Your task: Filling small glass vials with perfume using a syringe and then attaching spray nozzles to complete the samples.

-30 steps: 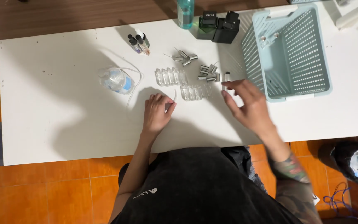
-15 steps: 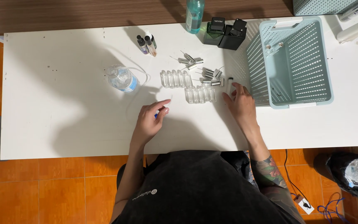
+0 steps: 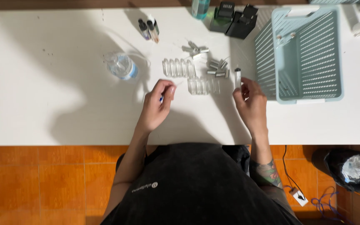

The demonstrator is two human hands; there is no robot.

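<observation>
Right hand (image 3: 251,102) pinching a small clear vial (image 3: 238,78) upright, at 9 o'clock of the blue basket (image 3: 267,50), left hand (image 3: 158,104) curling around a tiny blue thing, rows of vials (image 3: 203,86) lying between them on the white table (image 3: 63,108).

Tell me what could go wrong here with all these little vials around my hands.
The right hand holds one clear vial upright by its lower end; it might slip. The rows of clear vials lie between both hands, so a sweep of the left hand could scatter them toward the water bottle.
</observation>
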